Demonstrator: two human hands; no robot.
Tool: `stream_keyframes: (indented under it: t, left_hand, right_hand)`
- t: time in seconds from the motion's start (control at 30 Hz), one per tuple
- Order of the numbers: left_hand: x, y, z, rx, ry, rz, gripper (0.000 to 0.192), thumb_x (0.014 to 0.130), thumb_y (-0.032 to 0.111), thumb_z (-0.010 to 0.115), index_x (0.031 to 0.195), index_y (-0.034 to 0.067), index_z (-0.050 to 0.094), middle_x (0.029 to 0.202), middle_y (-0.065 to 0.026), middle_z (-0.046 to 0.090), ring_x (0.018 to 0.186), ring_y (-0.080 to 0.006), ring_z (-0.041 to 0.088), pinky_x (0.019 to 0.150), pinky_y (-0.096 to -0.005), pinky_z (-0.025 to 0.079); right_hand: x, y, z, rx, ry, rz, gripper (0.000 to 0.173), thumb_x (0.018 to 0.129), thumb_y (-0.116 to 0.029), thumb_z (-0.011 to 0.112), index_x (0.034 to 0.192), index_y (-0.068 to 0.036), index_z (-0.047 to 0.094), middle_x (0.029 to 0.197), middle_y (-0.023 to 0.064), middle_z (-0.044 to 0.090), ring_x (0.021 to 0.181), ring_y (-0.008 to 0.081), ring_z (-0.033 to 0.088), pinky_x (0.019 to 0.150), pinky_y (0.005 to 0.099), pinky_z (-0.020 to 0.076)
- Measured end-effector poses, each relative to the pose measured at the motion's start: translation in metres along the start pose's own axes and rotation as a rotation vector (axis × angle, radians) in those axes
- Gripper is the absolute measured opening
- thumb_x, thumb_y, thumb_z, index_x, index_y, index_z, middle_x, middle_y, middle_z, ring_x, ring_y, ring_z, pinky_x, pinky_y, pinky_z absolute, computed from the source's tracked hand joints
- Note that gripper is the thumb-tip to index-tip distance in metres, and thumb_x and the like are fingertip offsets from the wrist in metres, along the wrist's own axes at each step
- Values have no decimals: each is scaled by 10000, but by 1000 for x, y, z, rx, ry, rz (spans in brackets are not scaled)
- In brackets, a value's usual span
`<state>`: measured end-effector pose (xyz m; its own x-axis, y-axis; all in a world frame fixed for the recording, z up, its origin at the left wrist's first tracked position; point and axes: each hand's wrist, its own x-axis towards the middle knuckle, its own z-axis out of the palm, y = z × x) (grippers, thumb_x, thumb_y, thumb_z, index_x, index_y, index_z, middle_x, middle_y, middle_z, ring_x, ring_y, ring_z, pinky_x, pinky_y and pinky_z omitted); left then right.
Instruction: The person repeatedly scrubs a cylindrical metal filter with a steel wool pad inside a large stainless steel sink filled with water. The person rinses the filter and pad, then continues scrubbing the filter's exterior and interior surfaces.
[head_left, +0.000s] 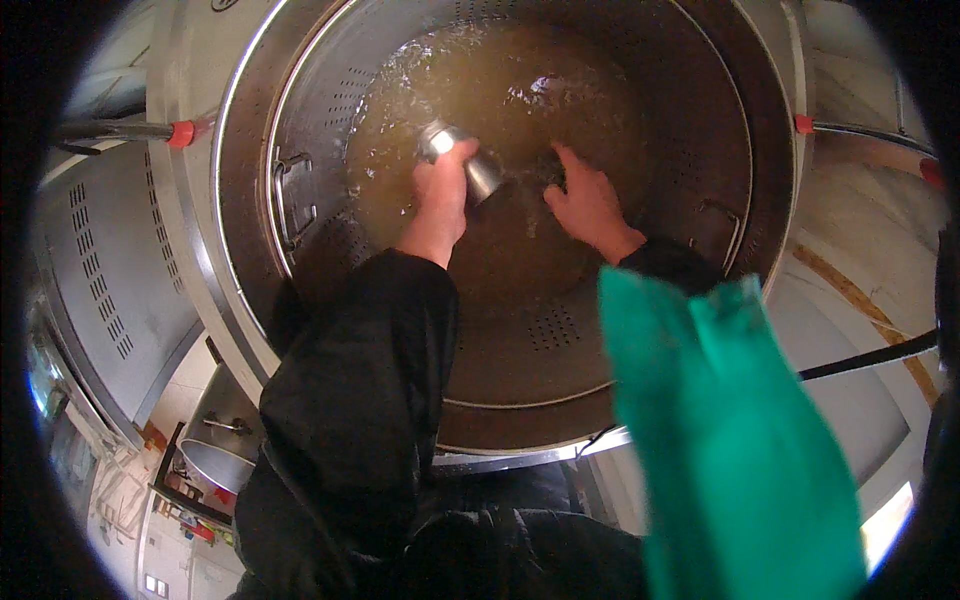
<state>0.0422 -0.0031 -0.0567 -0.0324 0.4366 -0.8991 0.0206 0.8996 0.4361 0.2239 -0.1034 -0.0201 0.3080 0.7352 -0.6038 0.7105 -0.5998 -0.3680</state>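
My left hand (442, 195) grips a shiny metal cup-like vessel (484, 174), tilted over the brownish liquid (495, 247). To its right, my right hand (589, 199) reaches over the same liquid, index finger stretched out and thumb apart, with nothing visible in its grasp. The liquid ripples and glints inside a large round metal basket with perforated walls (555, 330), which sits within a wide round metal vat (525, 439). Black sleeves cover both my arms, and a green sleeve cover (727, 435) lies over my right forearm.
Wire handles stand on the basket's inner wall at left (281, 199) and right (731, 240). Red-tipped bars flank the vat at left (180, 133) and right (804, 124). A slotted metal panel (105, 277) stands left, with a metal container (225, 450) below it.
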Motion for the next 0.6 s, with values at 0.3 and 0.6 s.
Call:
stream_keyframes:
  t: [0.3, 0.6]
  left_hand:
    - [-12, 25, 0, -602, -389, -239, 402, 1040, 395, 462, 1098, 66, 687, 1108, -113, 741, 1026, -300, 691, 926, -465, 556]
    - [-19, 21, -7, -599, -501, -245, 373, 998, 448, 549, 984, 97, 674, 967, -88, 725, 904, -251, 683, 766, -440, 568]
  right_hand:
    - [-44, -76, -29, 231, 455, -391, 629, 828, -279, 808, 1386, -63, 613, 1233, 237, 667, 1109, 433, 663, 904, 492, 558]
    - [-37, -103, -8, -14, 436, -636, 434, 743, -98, 818, 1166, -115, 722, 1046, 133, 665, 991, 359, 653, 838, 439, 573]
